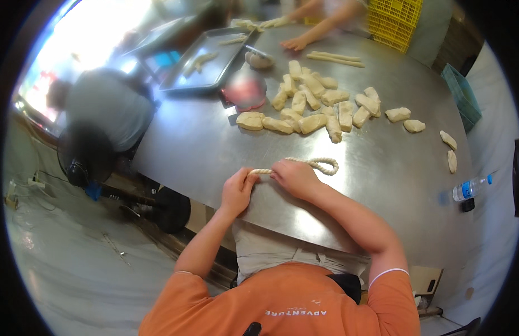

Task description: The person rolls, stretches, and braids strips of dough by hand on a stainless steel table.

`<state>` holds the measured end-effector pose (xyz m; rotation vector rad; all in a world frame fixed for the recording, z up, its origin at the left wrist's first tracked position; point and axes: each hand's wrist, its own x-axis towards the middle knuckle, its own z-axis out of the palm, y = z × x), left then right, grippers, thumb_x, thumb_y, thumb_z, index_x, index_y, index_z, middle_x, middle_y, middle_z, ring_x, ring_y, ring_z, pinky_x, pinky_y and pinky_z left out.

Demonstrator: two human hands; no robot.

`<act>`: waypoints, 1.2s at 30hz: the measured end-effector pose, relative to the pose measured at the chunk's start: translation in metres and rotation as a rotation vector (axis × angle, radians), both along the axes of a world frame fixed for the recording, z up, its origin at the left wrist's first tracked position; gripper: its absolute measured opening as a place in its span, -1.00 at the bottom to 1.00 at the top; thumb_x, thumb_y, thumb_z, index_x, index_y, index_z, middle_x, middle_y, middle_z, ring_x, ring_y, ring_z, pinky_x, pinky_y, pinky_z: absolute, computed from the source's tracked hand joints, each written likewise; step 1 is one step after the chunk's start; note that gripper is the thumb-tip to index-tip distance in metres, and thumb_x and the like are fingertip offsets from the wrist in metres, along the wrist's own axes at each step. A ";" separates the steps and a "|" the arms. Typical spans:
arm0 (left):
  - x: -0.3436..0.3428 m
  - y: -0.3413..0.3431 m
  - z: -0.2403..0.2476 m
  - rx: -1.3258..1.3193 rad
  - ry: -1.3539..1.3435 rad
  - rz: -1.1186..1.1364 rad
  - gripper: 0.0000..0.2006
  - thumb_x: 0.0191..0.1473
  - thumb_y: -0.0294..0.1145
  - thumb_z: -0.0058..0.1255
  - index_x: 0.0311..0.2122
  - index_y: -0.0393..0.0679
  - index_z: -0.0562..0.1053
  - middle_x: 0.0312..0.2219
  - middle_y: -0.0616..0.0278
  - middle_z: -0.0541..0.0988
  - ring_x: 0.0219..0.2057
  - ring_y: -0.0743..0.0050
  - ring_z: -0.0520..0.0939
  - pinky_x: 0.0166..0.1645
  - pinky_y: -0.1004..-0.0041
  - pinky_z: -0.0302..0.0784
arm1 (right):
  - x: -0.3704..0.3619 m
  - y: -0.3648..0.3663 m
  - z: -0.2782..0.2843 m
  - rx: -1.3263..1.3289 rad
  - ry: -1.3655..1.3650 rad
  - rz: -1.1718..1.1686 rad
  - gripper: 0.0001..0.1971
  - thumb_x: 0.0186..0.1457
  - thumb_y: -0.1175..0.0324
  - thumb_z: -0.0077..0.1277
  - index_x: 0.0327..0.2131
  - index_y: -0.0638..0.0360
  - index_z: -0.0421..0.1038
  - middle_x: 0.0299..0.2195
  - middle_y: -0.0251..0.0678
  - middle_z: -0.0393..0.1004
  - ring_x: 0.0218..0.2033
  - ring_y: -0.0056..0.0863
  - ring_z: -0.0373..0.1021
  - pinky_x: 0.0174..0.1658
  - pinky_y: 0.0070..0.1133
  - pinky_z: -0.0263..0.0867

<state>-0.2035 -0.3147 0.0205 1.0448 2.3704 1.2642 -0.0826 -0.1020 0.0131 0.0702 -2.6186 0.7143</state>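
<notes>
A twisted rope of pale dough lies near the front edge of the steel table, its right end bent round into a loop. My left hand is closed on the rope's left end, with the fingertips pinching it. My right hand covers the middle of the rope, fingers curled over it, so that stretch is hidden. A short twisted piece shows between the two hands. Beyond them lies a loose group of cut dough pieces, stubby and cream coloured.
A dark-rimmed metal tray holding some shaped dough stands at the far left, beside a pink-red bowl. Another person's hand rests near two long dough strips. A water bottle lies at the right, and yellow crates are stacked behind.
</notes>
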 end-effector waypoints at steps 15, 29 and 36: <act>-0.113 -0.014 -0.020 -0.025 0.811 -0.154 -0.73 0.29 -0.25 0.20 0.03 -0.09 0.66 -0.10 0.18 0.73 -0.02 0.02 0.70 0.08 0.13 0.59 | 0.295 0.191 0.032 0.008 -0.299 -0.687 -0.73 0.35 0.43 0.03 0.04 0.21 0.59 -0.18 -0.06 0.65 -0.10 -0.12 0.60 0.01 -0.30 0.48; -0.025 -0.082 0.011 -0.204 0.833 -0.399 -0.72 0.17 -0.31 0.21 -0.06 -0.20 0.61 -0.11 0.02 0.72 -0.08 0.01 0.75 0.07 0.11 0.66 | 0.305 0.080 0.192 -0.080 -0.724 0.074 -0.73 0.23 0.16 0.25 -0.23 0.17 0.52 -0.34 -0.08 0.58 -0.39 -0.08 0.49 -0.32 -0.25 0.37; -0.188 -0.117 0.018 -0.190 0.905 0.215 -0.80 0.04 -0.39 0.37 -0.18 0.05 0.74 -0.43 0.30 0.71 -0.31 0.15 0.69 -0.17 0.18 0.64 | 0.536 0.281 0.062 -0.694 -0.284 -1.135 -0.69 0.52 0.10 0.01 -0.26 0.09 0.44 -0.54 -0.52 0.30 -0.50 -0.65 0.22 -0.40 -0.56 0.16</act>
